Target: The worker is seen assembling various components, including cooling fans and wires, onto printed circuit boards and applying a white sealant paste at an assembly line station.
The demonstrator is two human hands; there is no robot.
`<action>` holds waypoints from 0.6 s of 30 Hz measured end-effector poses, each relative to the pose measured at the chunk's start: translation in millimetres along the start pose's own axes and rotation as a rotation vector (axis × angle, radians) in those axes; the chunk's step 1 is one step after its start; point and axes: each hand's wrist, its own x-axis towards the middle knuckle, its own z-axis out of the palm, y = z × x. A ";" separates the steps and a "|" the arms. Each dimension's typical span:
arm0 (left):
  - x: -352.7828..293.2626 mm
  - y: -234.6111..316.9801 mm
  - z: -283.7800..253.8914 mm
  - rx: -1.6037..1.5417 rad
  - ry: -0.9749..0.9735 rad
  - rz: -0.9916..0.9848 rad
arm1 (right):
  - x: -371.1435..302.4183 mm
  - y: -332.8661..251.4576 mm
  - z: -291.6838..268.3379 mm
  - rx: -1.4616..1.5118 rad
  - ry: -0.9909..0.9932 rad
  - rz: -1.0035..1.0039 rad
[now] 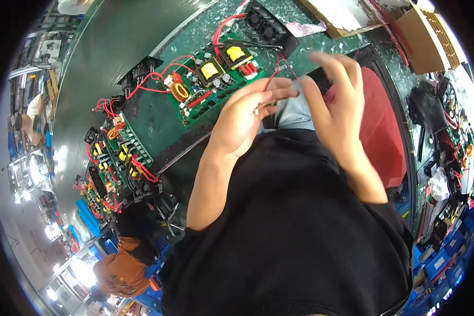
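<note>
My left hand (245, 113) has its fingers curled, with a thin red wire (275, 71) running down into them. Slightly blurred, my right hand (339, 100) is raised with thumb and fingers apart; a thin dark wire (288, 65) ends close to its thumb. Both wires come from beside a black fan panel (270, 26) with round fans. Left of my hands lies a green circuit board (197, 108) carrying yellow-wrapped transformers (211, 70), a copper-wound coil (180, 91) and red parts. Thicker red wires (225, 27) link the board and the panel.
More wired boards (122, 145) line the bench at left. A red sheet (382, 126) lies right of my right hand. An open cardboard box (424, 39) stands at the far right. A person in a brown top (122, 268) is at lower left.
</note>
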 end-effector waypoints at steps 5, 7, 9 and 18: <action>11.1 -8.1 2.2 -0.218 -0.144 0.034 | -24.3 -22.9 -1.1 0.573 -0.338 0.522; 12.7 -11.5 5.6 -0.264 -0.143 0.037 | -19.4 -23.8 6.5 0.663 -0.388 0.637; 13.5 -13.4 7.3 -0.290 -0.100 0.044 | -18.6 -15.1 13.0 0.679 -0.398 0.649; -3.6 -19.7 6.8 0.846 0.426 0.518 | -2.3 8.2 13.6 0.956 -0.516 0.791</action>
